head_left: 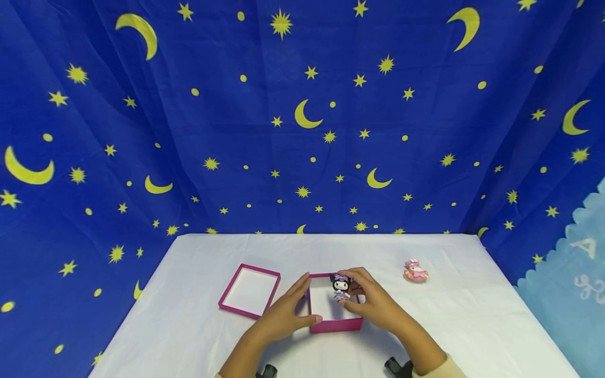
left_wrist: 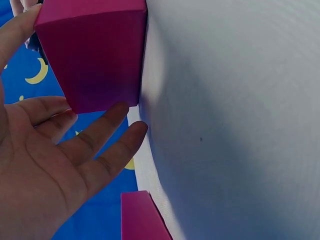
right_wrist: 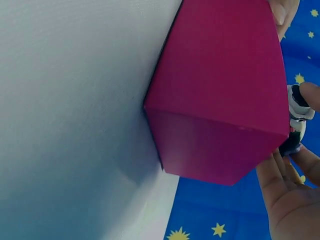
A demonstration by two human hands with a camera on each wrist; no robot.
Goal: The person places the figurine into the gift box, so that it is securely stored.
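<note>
My right hand (head_left: 375, 304) pinches a small figurine (head_left: 341, 287) with a white face, black eared hood and purple bow between thumb and fingers. It stands upright over the mouth of an open pink box (head_left: 336, 326) with a white inside. In the right wrist view, part of the figurine (right_wrist: 300, 112) shows at the fingertips beside the box wall (right_wrist: 220, 75). My left hand (head_left: 282, 315) holds the box at its left side, thumb at the near corner and fingers towards the far one. The left wrist view shows its outer fingers spread along the side wall (left_wrist: 95, 60).
A shallow pink-rimmed lid (head_left: 225, 307), white inside, lies left of the box on the white-covered table (head_left: 472, 325). A pink figurine (head_left: 416, 272) is at the right. Behind the table hangs a blue cloth (head_left: 264, 142) with yellow moons and stars.
</note>
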